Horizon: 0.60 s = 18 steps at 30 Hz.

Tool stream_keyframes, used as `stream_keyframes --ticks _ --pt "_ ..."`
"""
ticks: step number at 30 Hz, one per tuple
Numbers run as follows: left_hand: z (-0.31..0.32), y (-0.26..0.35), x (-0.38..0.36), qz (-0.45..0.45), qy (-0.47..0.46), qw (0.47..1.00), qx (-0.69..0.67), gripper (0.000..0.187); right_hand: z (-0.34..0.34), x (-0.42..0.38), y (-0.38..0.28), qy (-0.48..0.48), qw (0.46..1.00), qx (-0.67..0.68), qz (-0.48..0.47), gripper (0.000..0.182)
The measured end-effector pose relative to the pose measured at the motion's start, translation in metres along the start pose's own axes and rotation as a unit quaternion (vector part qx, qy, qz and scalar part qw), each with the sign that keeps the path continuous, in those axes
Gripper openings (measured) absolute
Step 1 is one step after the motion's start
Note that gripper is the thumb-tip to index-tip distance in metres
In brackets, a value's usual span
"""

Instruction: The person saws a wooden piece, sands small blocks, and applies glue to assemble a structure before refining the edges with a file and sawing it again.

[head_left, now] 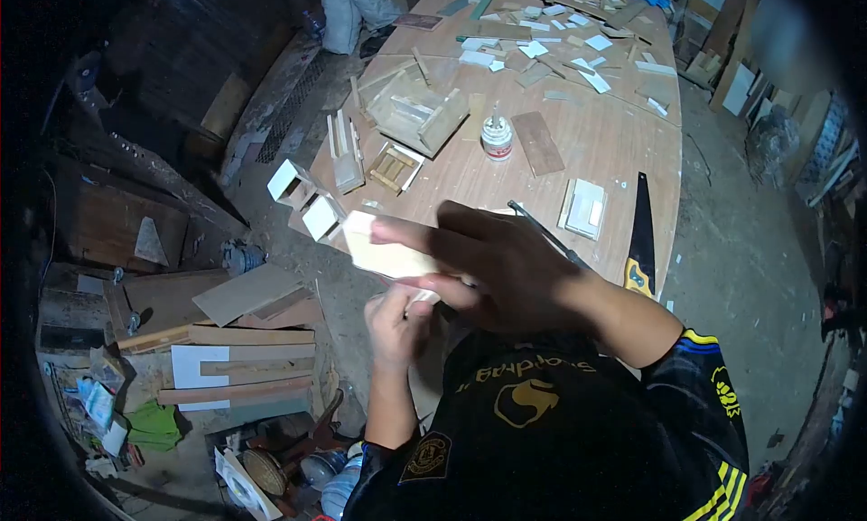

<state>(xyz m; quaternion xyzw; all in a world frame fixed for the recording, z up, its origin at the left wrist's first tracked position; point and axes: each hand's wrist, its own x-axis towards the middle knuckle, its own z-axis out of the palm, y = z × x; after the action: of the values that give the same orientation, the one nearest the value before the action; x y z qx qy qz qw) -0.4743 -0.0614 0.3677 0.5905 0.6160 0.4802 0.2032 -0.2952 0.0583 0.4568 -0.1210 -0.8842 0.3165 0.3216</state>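
Observation:
A pale, block-like wooden piece (370,244) is held up in front of my body, off the left front edge of the table. My right hand (492,261) is closed on it, fingers along the upper side and thumb along the lower side. Below it my left hand (390,325) is closed with curled fingers against the piece's lower end, where a light edge shows between them. The right hand hides the near end of the piece. Behind my right hand, a dark thin tool (542,229) lies partly covered on the table.
The wooden table (596,155) carries a jar (497,139), a handsaw (642,232), a small white panel (585,207), a wooden box model (411,115) and a brown board (538,144). Many offcuts (533,49) litter its far end. Boards (244,367) lie on the floor at left.

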Motion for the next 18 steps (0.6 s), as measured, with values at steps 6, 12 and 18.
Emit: stream_keyframes --ticks 6,12,18 --pt "0.03 0.005 -0.006 0.048 -0.003 0.998 -0.035 0.043 0.006 -0.001 0.012 -0.021 0.996 0.0 0.082 0.072" --pt "0.01 -0.006 0.009 -0.228 0.101 0.901 -0.356 0.041 0.028 -0.056 0.11 0.182 0.951 0.128 0.215 0.046" --pt "0.008 -0.024 -0.007 -0.3 0.076 0.906 -0.29 0.041 0.131 -0.231 0.193 -0.079 0.909 -0.028 0.409 0.051"
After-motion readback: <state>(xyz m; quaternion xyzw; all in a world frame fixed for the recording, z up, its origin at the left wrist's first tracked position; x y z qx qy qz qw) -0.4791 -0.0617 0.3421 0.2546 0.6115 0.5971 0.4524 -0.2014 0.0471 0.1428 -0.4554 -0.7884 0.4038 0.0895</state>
